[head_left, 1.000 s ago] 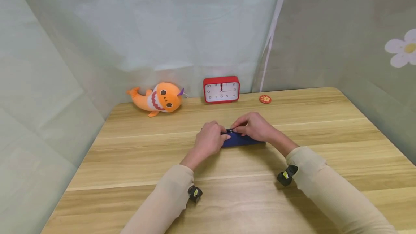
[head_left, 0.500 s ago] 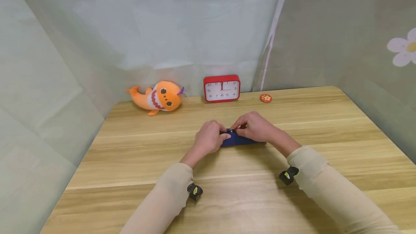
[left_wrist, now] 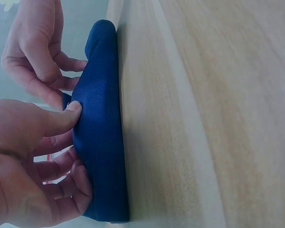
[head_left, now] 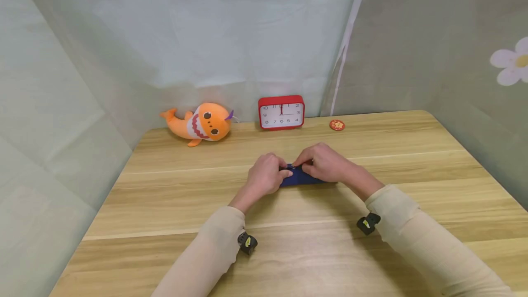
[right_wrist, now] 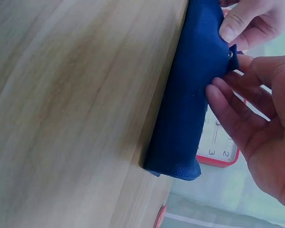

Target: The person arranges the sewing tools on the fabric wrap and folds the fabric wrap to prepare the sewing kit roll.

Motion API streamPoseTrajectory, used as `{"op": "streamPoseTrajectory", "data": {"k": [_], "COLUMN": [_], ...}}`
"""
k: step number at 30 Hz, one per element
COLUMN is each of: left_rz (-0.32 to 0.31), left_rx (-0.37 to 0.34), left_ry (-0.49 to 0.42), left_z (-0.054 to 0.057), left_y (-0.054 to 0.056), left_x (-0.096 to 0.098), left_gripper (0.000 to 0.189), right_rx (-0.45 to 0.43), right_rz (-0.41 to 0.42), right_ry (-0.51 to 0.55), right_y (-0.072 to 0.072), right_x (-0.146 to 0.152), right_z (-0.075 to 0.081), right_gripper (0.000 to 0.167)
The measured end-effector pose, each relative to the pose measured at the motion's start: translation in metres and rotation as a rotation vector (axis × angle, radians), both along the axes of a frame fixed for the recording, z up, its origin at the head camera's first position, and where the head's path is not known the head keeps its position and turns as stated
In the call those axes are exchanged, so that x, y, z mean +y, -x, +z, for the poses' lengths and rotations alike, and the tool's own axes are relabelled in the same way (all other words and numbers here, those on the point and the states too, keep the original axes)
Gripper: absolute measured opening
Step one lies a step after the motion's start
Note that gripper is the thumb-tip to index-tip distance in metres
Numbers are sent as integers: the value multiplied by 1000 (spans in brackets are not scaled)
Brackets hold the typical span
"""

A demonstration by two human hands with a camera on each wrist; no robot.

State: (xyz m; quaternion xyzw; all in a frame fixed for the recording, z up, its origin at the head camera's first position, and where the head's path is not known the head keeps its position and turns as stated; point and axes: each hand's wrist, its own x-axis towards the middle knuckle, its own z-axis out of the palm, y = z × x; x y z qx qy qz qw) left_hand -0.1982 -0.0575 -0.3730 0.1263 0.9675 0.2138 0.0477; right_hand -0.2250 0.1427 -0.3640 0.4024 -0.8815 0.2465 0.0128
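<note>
A long dark blue fabric roll [head_left: 304,178] lies on the wooden table in front of me. My left hand [head_left: 264,174] grips its left part, thumb on the near side and fingers curled behind. My right hand [head_left: 323,162] is at the roll's top, index finger on a small tab [right_wrist: 234,57] with a metal snap. In the right wrist view the tab stands up slightly from the roll, and my right thumb rests against the fabric [right_wrist: 183,99] below it. In the left wrist view, both hands meet near the middle of the roll [left_wrist: 100,128].
Behind the hands stands a red clock [head_left: 282,113] with a white dial. An orange shark plush [head_left: 200,123] lies at the back left of the table [head_left: 165,223]. A small round red piece with a yellow star [head_left: 337,125] lies at the back right.
My right fingers have shifted slightly on the tab, and the snap that showed between the hands is now mostly covered. The left hand keeps its grip.
</note>
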Motion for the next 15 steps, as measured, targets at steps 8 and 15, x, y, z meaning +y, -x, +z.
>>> {"op": "streamPoseTrajectory", "data": {"k": [8, 15], "left_rz": [-7, -16], "left_rx": [9, 15], "left_ry": [6, -83], "left_z": [0, 6], "left_y": [-1, -5], "left_x": [0, -11], "left_gripper": [24, 27], "right_rx": [53, -109], "right_rz": [32, -292], "right_ry": [-18, 136], "right_y": [-3, -1], "right_x": [3, 26], "right_z": [-3, -4], "right_gripper": [23, 22]}}
